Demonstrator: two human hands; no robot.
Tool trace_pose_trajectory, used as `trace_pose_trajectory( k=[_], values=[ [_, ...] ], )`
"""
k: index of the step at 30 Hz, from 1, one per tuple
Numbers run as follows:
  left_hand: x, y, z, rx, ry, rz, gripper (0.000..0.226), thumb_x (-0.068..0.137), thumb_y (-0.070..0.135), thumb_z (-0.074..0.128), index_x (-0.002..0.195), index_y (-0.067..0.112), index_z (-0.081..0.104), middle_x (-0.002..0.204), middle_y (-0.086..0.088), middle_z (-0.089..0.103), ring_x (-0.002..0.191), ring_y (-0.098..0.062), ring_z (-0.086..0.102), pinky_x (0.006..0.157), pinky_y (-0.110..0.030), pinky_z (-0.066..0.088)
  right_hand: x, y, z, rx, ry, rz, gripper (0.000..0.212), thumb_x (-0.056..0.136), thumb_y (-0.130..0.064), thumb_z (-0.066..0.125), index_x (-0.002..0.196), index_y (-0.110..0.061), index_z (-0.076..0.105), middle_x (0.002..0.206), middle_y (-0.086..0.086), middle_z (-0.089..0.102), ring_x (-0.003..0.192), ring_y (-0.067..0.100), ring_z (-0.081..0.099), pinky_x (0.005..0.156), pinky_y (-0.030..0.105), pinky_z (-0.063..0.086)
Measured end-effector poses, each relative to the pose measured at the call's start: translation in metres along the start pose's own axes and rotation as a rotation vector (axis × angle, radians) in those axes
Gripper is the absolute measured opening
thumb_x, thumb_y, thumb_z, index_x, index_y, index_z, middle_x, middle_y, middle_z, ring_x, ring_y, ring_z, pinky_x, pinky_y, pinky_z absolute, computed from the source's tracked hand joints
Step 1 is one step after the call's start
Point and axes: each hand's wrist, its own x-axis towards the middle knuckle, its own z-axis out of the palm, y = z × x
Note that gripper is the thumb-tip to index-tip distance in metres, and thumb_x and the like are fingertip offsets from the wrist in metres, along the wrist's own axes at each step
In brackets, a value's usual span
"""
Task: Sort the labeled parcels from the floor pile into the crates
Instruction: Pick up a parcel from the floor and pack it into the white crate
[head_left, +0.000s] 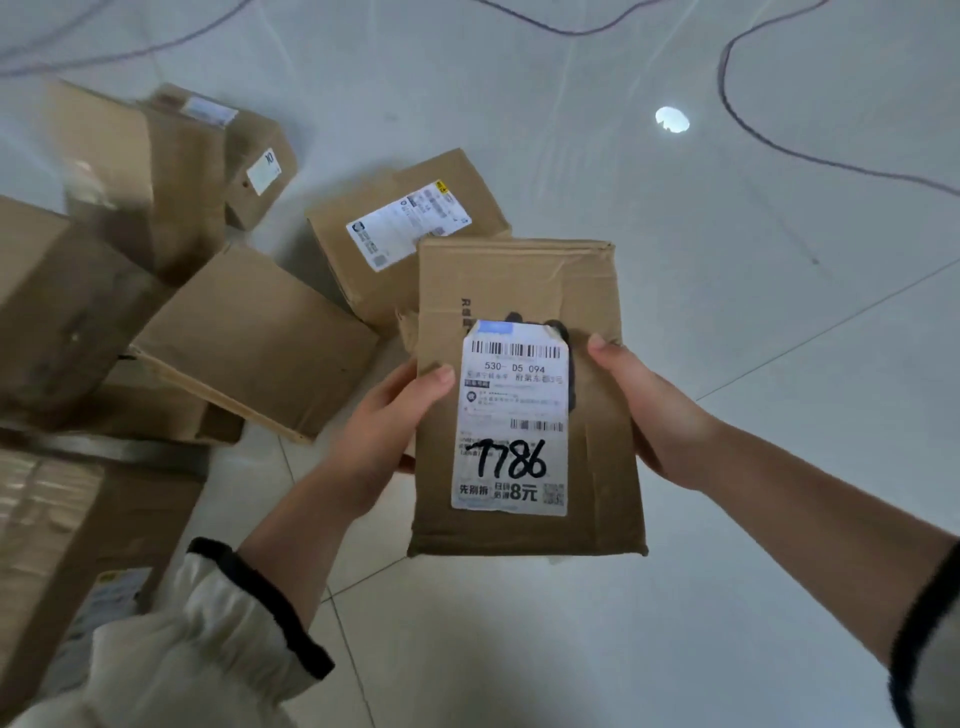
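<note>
From the head camera, you are holding the parcel (524, 405) above the floor (675, 260), left hand (384, 431) and right hand (649, 410) clamped on its side edges. Keep the label (511, 415) facing you and read it before choosing. The pile (249, 332) is lying toward the left edge. No crates are showing, so their contents can't be told.

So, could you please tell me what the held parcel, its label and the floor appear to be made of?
The held parcel looks like matte brown corrugated cardboard: creased, with torn edges. Its label seems a thin, slightly glossy paper sticker, scuffed, with a marker-written number. The floor looks like smooth pale glossy tile, with grout lines and a reflected lamp. Both the left hand and right hand grip the parcel.
</note>
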Motion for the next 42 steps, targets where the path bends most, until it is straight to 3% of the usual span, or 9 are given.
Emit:
trace_pose_trajectory(
  k=[5,12,15,21,24,29,33,37,42],
  values=[
    [-0.057,0.121,0.022,0.054,0.042,0.048,0.023,0.089,0.050,0.048,0.104,0.040,0.064,0.094,0.015,0.073,0.093,-0.013,0.068,0.070,-0.033,0.049,-0.098,-0.099,-0.040,0.002,0.002,-0.034,0.042,0.089,-0.061,0.037,0.112,-0.034,0.059,0.092,-0.012,0.075,0.089,0.009,0.071,0.081,0.031,0.052],
    [-0.193,0.357,0.074,0.129,-0.024,0.136,0.021,0.079,0.051,0.050,0.093,0.040,0.061,0.073,0.021,0.071,0.071,-0.001,0.066,0.051,-0.022,0.044,-0.306,-0.282,-0.104,0.013,0.090,-0.084,0.044,0.089,-0.064,0.033,0.111,-0.035,0.059,0.100,-0.011,0.074,0.103,0.013,0.066,0.097,0.041,0.048],
    [-0.273,0.470,0.096,0.185,-0.079,0.195,0.012,0.092,0.042,0.047,0.092,0.042,0.059,0.065,0.021,0.069,0.054,0.000,0.064,0.039,-0.018,0.043,-0.413,-0.363,-0.128,0.047,0.128,-0.143,0.046,0.090,-0.064,0.034,0.112,-0.033,0.059,0.098,-0.011,0.074,0.103,0.014,0.066,0.101,0.043,0.046],
    [-0.418,0.616,0.128,0.219,-0.235,0.303,0.028,0.072,0.052,0.049,0.094,0.044,0.063,0.087,0.016,0.073,0.080,-0.006,0.068,0.053,-0.020,0.048,-0.599,-0.456,-0.144,0.074,0.195,-0.232,0.062,0.085,-0.069,0.033,0.130,-0.032,0.052,0.118,-0.004,0.068,0.111,0.019,0.063,0.100,0.046,0.047],
    [-0.471,0.644,0.131,0.279,-0.283,0.363,0.030,0.073,0.052,0.043,0.096,0.041,0.060,0.077,0.021,0.071,0.068,0.002,0.066,0.043,-0.014,0.044,-0.662,-0.471,-0.135,0.095,0.284,-0.254,0.055,0.094,-0.061,0.029,0.127,-0.026,0.054,0.115,-0.001,0.069,0.109,0.020,0.064,0.099,0.047,0.048],
    [-0.519,0.649,0.127,0.340,-0.348,0.427,0.020,0.092,0.046,0.041,0.105,0.040,0.055,0.090,0.014,0.068,0.082,-0.008,0.064,0.052,-0.021,0.044,-0.716,-0.458,-0.112,0.157,0.365,-0.281,0.057,0.092,-0.063,0.032,0.123,-0.022,0.058,0.109,0.002,0.071,0.105,0.021,0.066,0.097,0.045,0.049],
    [-0.543,0.649,0.129,0.379,-0.409,0.458,0.026,0.085,0.052,0.042,0.105,0.041,0.055,0.087,0.015,0.069,0.081,-0.007,0.065,0.052,-0.021,0.044,-0.750,-0.446,-0.095,0.191,0.456,-0.315,0.052,0.092,-0.062,0.033,0.112,-0.023,0.062,0.101,0.003,0.072,0.099,0.023,0.067,0.095,0.046,0.050],
    [-0.563,0.650,0.144,0.423,-0.474,0.494,0.033,0.082,0.055,0.042,0.109,0.040,0.055,0.085,0.016,0.069,0.079,-0.007,0.065,0.048,-0.018,0.044,-0.782,-0.425,-0.090,0.225,0.538,-0.330,0.068,0.082,-0.072,0.039,0.119,-0.018,0.061,0.118,0.016,0.065,0.113,0.036,0.059,0.101,0.060,0.040],
    [-0.597,0.639,0.187,0.469,-0.610,0.533,0.031,0.086,0.054,0.043,0.111,0.040,0.055,0.086,0.017,0.069,0.079,-0.006,0.065,0.047,-0.018,0.046,-0.837,-0.380,-0.101,0.331,0.642,-0.386,0.061,0.084,-0.070,0.038,0.122,-0.027,0.059,0.114,0.004,0.070,0.107,0.023,0.065,0.094,0.048,0.051]
  ],
)
